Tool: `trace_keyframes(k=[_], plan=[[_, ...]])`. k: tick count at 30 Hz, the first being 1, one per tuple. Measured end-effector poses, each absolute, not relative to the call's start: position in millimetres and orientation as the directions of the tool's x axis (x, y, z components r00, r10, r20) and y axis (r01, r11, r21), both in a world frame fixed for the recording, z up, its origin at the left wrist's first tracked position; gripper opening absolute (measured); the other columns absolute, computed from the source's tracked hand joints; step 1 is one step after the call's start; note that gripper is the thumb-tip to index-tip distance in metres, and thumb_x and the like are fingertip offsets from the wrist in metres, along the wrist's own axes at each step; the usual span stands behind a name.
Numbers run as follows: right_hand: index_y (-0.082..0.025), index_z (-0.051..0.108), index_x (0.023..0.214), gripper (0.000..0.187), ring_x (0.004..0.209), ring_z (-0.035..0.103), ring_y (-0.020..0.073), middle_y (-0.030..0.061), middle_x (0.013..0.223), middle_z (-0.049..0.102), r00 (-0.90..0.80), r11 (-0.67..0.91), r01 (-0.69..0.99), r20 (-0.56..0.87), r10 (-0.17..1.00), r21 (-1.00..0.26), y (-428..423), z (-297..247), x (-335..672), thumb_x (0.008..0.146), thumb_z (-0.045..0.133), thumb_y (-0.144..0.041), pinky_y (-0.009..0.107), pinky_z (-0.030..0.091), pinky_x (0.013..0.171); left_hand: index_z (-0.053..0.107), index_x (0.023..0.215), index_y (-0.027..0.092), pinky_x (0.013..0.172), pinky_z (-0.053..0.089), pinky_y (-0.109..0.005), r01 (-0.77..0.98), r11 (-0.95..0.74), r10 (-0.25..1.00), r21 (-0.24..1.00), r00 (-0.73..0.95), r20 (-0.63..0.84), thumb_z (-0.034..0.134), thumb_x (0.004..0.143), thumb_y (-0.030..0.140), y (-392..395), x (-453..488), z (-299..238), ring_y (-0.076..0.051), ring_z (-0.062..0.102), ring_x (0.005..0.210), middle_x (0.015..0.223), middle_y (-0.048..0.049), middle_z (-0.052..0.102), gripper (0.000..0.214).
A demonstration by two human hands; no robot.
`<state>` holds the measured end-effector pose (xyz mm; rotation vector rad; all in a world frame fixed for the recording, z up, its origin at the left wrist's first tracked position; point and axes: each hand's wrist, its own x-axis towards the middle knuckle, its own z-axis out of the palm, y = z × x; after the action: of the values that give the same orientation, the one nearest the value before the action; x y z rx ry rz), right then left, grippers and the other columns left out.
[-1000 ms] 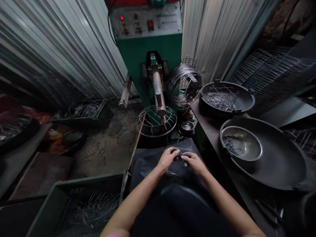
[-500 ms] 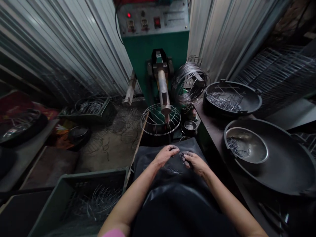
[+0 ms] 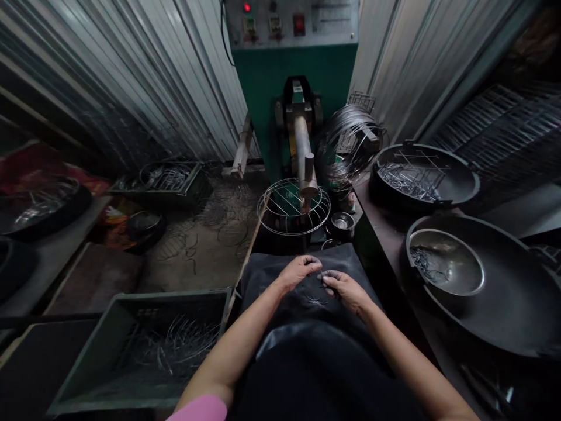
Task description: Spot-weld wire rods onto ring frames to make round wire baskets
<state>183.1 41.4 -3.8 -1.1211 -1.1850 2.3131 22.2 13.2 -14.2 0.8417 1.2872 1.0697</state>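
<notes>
Both hands meet over the dark apron (image 3: pixel 258 275) on my lap. My left hand (image 3: pixel 301 270) is closed in a pinch, its fingertips at a short thin piece of wire. Close beside it, my right hand (image 3: pixel 342 286) has its fingers curled together on a short wire too, mostly hidden by the darkened fingertips. Several loose short wires (image 3: pixel 314 300) lie on the apron just below the hands. Beyond them, a round wire rack (image 3: pixel 286 233) sits around the lower end of the machine's metal arm (image 3: pixel 303 146).
Behind stands a green machine (image 3: pixel 258 76) with a lit red lamp. A wire coil (image 3: pixel 346 146) hangs beside it. At right are a black pan (image 3: pixel 471 181) of wire parts and a larger pan (image 3: pixel 504 292) holding a steel bowl (image 3: pixel 464 275). A green crate (image 3: pixel 87 374) with bent wires is at left.
The view has shifted slightly, so the machine appears farther right and higher. My hands stay together over the apron, the right fingers now curled closer around their wire.
</notes>
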Motion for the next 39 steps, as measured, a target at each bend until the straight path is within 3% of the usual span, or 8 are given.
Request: trace_keyframes(k=[5,7,12,17,20,26,33,39], plan=[[-0.017,0.058,0.079,0.033,0.045,0.039,0.0074,-0.0061,0.052,0.048,-0.649,-0.471,0.228,-0.494,0.579,-0.852,49,-15,188,0.065,0.063,-0.047,0.021,0.026,0.047,0.066,0.080,0.015,0.071,0.039,-0.027,-0.027,0.258,0.962,0.966,-0.091,-0.259,0.065,0.067,0.033,3,16,1,-0.015,0.053,0.074,0.079,-0.0032,0.063,0.022],[-0.018,0.057,0.079,0.029,0.048,0.042,0.0095,-0.0052,0.052,0.049,-0.638,-0.325,0.325,-0.459,0.618,-0.888,56,-24,195,0.071,0.056,-0.047,0.022,0.030,0.050,0.066,0.086,0.017,0.075,0.040,-0.028,0.012,0.178,0.950,0.984,-0.261,-0.169,0.065,0.068,0.034,1,-2,11,-0.018,0.055,0.081,0.086,-0.0048,0.064,0.024],[-0.018,0.057,0.069,0.014,0.064,0.055,0.0165,0.0017,0.067,0.061,-0.665,0.095,0.579,-0.402,0.630,-0.809,57,-57,208,0.075,0.050,-0.028,0.027,0.039,0.061,0.060,0.092,0.017,0.079,0.040,-0.029,0.117,0.049,0.546,0.992,-0.835,0.072,0.068,0.067,0.036,23,-79,34,-0.017,0.055,0.085,0.090,-0.0065,0.060,0.032],[-0.019,0.054,0.057,0.013,0.072,0.059,0.0208,0.0065,0.069,0.064,-0.668,0.298,0.677,-0.392,0.633,-0.673,40,-85,202,0.069,0.052,-0.014,0.030,0.041,0.068,0.059,0.085,0.018,0.067,0.044,-0.032,-0.334,0.257,0.567,0.907,-0.708,-0.421,0.078,0.054,0.039,69,-125,45,-0.020,0.055,0.080,0.086,-0.0079,0.058,0.042],[-0.020,0.052,0.058,0.014,0.065,0.058,0.0196,0.0055,0.064,0.063,-0.653,0.188,0.629,-0.381,0.655,-0.754,37,-85,203,0.072,0.051,-0.020,0.030,0.042,0.062,0.058,0.074,0.016,0.059,0.044,-0.031,-0.487,0.337,0.614,0.806,-0.535,-0.580,0.080,0.049,0.030,85,-129,47,-0.016,0.054,0.064,0.071,-0.0043,0.056,0.036],[-0.018,0.057,0.082,0.025,0.046,0.053,0.0122,0.0008,0.064,0.062,-0.567,-0.429,0.270,-0.502,0.653,-0.862,56,-48,193,0.064,0.059,-0.036,0.024,0.040,0.045,0.045,0.058,0.017,0.039,0.033,-0.021,-0.665,0.227,0.605,0.712,-0.477,-0.638,0.076,0.047,0.017,91,-120,40,-0.006,0.038,0.038,0.049,0.0057,0.042,0.033],[-0.015,0.058,0.088,0.033,0.037,0.043,0.0043,0.0039,0.078,0.067,-0.544,-0.336,0.091,-0.330,0.772,-0.937,102,27,144,0.063,0.063,-0.036,0.019,0.029,0.038,0.037,0.058,0.018,0.034,0.014,-0.014,-0.628,-0.021,0.581,0.778,-0.641,-0.502,0.071,0.045,0.015,82,-98,43,-0.001,0.023,0.035,0.045,0.0107,0.030,0.036],[-0.016,0.057,0.082,0.024,0.040,0.052,0.0088,-0.0007,0.066,0.063,-0.571,-0.187,0.307,-0.338,0.748,-0.933,89,0,162,0.066,0.056,-0.035,0.020,0.034,0.038,0.040,0.063,0.018,0.034,0.015,-0.014,-0.620,-0.084,0.582,0.780,-0.666,-0.467,0.072,0.041,0.017,82,-86,40,-0.001,0.025,0.037,0.049,0.0100,0.036,0.039]])
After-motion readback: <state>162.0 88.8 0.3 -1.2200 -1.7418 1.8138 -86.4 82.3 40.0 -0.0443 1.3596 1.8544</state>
